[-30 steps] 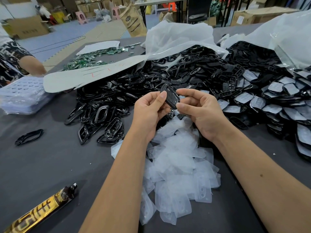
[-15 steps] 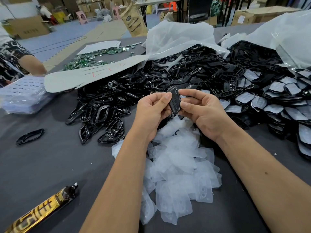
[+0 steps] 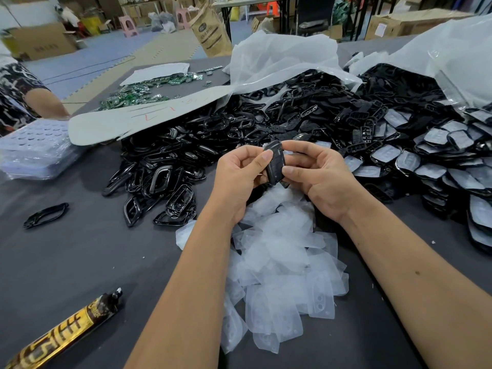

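Note:
A black plastic key-fob shell (image 3: 275, 163) stands nearly upright between my two hands, above the table. My left hand (image 3: 239, 177) pinches its left edge with thumb and curled fingers. My right hand (image 3: 316, 174) pinches its right side, thumb low and fingers over the top. Below my hands lies a heap of clear plastic film pieces (image 3: 282, 265). Behind them spreads a big pile of black frames (image 3: 170, 169) and other black shell parts (image 3: 306, 113).
Film-covered black covers (image 3: 439, 161) are stacked at the right beside torn white bags (image 3: 282, 57). A gold-and-black tube (image 3: 66, 331) lies front left, a lone black frame (image 3: 45, 215) at left. Clear trays (image 3: 34, 150), green circuit boards (image 3: 138, 91) and another person's arm (image 3: 45, 102) are far left.
The shell has turned from a tilted, face-up pose to nearly upright and edge-on between my fingers. Both hands stay in about the same place.

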A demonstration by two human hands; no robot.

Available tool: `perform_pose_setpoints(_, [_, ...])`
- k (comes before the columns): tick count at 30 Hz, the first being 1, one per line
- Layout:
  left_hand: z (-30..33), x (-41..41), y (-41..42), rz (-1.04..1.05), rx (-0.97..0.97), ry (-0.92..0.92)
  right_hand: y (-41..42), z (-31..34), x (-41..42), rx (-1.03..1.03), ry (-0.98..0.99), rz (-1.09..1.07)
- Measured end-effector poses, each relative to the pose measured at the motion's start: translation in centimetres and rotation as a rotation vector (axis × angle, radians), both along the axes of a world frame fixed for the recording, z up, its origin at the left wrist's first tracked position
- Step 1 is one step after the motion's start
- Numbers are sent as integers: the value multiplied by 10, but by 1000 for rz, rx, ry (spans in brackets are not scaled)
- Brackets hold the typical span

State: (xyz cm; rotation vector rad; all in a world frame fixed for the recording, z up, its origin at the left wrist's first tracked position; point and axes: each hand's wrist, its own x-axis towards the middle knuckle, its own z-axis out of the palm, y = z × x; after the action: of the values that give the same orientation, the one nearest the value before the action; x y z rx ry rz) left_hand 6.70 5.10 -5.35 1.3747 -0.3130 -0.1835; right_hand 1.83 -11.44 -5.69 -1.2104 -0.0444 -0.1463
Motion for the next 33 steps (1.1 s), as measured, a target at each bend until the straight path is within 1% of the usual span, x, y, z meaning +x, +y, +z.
perform_pose_setpoints(3, [0, -2, 1, -18, -45, -5, -1, 1, -1, -5, -12, 3])
perform_pose_setpoints(5, [2, -3, 3, -37, -82, 13, -2, 2, -3, -46, -27, -7])
perform_pose_setpoints(7, [3, -3, 6, -45, -57, 8, 0, 4, -7, -119, -50, -24])
perform_pose_setpoints(9, [6, -4, 9, -42, 31, -51, 1, 7, -11, -256, -88, -88])
perform_pose_setpoints(13, [22, -5, 4, -73, 289, -258, -6, 19, -23, -656, -212, -266])
perform_pose_setpoints(17, [46, -4, -30, -78, 557, -489, -37, 38, -38, -961, -289, -420])
perform_pose_setpoints(20, [60, -12, -77, -45, 652, -630, -70, 47, -51, -1142, -287, -572])
perform_pose_setpoints(23, [65, -23, -131, -79, 660, -748, -113, 53, -65, -1319, -193, -781])
perform_pose_setpoints(25, [64, -31, -166, -85, 645, -790, -147, 58, -76, -1404, -75, -932])
perform_pose_setpoints(26, [63, -35, -180, -77, 629, -795, -161, 59, -79, -1444, 1, -955])
perform_pose_setpoints(27, [63, -40, -195, -73, 615, -798, -174, 61, -82, -1491, 93, -930])
perform_pose_setpoints(29, [60, -50, -215, -87, 631, -795, -190, 62, -84, -1562, 249, -802])
perform_pose_setpoints(31, [57, -57, -228, -122, 680, -773, -196, 61, -86, -1579, 302, -730])
perform_pose_setpoints(33, [55, -62, -231, -124, 699, -737, -198, 63, -88, -1571, 311, -726])
